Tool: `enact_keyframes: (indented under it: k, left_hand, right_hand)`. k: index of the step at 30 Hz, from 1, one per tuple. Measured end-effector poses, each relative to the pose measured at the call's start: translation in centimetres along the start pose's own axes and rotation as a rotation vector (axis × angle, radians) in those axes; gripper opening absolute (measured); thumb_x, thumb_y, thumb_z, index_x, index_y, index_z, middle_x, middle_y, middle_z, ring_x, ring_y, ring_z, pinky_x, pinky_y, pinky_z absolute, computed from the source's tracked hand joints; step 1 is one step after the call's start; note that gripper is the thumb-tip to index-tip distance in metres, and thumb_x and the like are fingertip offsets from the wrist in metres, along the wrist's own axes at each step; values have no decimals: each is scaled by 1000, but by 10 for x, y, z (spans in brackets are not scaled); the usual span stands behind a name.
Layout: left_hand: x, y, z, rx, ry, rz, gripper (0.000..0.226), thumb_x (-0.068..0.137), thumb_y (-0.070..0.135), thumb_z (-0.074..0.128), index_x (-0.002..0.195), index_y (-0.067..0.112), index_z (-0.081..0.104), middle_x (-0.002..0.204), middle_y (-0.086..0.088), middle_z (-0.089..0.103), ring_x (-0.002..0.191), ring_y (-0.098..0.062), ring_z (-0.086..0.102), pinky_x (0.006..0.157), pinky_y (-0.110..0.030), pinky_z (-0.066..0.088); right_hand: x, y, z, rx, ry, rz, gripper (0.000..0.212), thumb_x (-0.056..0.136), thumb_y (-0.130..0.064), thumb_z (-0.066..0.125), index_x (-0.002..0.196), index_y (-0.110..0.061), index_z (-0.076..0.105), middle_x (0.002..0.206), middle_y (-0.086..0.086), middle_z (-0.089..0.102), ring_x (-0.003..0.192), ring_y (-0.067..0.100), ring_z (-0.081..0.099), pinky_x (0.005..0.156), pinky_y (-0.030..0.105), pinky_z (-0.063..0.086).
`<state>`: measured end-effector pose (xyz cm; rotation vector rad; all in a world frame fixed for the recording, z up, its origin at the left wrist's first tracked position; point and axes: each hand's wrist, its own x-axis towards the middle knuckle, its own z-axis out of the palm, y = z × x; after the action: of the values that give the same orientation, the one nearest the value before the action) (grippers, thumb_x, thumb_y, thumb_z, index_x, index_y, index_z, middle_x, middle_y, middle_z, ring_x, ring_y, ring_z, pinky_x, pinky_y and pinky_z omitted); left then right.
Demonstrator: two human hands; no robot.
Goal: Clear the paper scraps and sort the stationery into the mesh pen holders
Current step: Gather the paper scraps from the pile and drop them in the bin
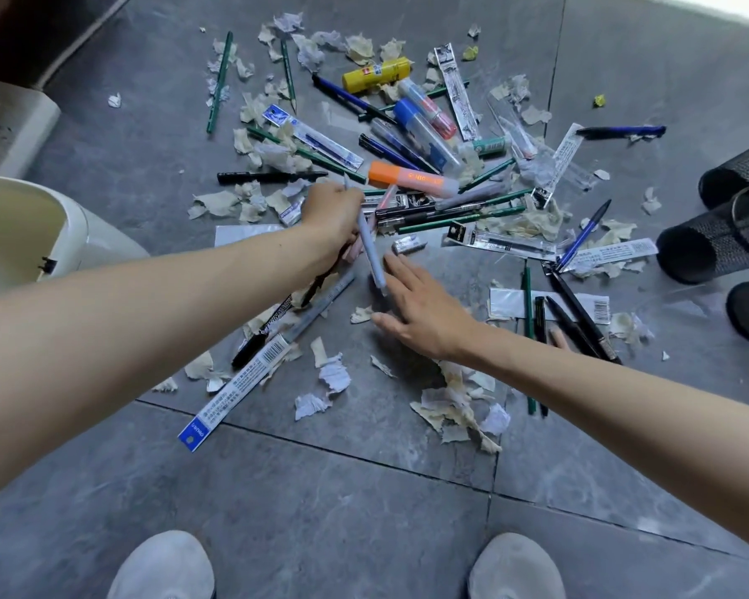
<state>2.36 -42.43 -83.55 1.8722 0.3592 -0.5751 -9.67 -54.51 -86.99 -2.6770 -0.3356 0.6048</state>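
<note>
Gathering pens: the left hand (331, 214) grasps a grey pen (370, 252) mid-floor among paper scraps (334, 376). The right hand (424, 309), fingers spread, holds nothing. Next, probably carrying it to the mesh pen holders (710, 248) at the floor's right edge.

- The bare left forearm (148, 313) is stretched from the left edge of the frame up toward the centre.
- The left hand (334, 218) is seen from the back, just above centre, with its fingers curled under.
- A slim pale grey-blue plastic pen (370, 252) is gripped in that hand and slants down to the right.
- The bare right forearm (623, 412) is extended from the right edge toward the centre.
- The right hand (424, 313) is held flat, palm down, with its fingers (401, 274) straight and slightly spread.
- The thumb is set apart on the lower left, and the fingertips lie just beside the pen's lower end.
</note>
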Motion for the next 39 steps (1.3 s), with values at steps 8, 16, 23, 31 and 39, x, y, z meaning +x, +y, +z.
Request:
enact_keyframes:
  k: [8,16,23,31,39]
  left_hand:
    - [-15,-22,-35,283,-40,145,7,91,8,50,85,10,55,77,-8,58,61,-18,60,54,-29,46]
    - [-61,-72,-62,1259,-192,368,20,86,29,58,84,12,48,86,-6,48,77,-29,53,60,-32,35]
    - [-66,-59,-82,945,-122,338,22,82,31,59,83,15,45,74,-1,52,65,-21,49,52,-31,32]
    - [-118,-114,-137,1289,-254,133,16,86,23,51,92,16,37,94,-10,54,80,-32,51,63,-32,34]
    - [-129,-135,-135,1313,-197,162,16,90,20,50,102,13,42,106,-16,57,95,-38,56,70,-35,36]
  right_hand:
    - [0,0,13,-14,30,-78,71,94,-57,22,150,-13,21,159,11,2,147,20,-2,119,32,-3]
    - [2,-25,22,-155,93,-245,51,93,-48,35,127,-15,51,130,16,45,117,31,42,104,41,35]
    - [1,-43,30,-171,202,-348,40,89,-35,41,112,-7,58,108,12,56,94,30,50,84,40,44]
    - [14,-69,40,-247,-47,-521,54,92,-36,46,140,-11,40,150,15,34,138,31,33,112,37,24]
    - [28,-87,39,-275,33,-465,56,88,-39,32,129,-5,52,115,13,58,99,31,54,86,41,50]
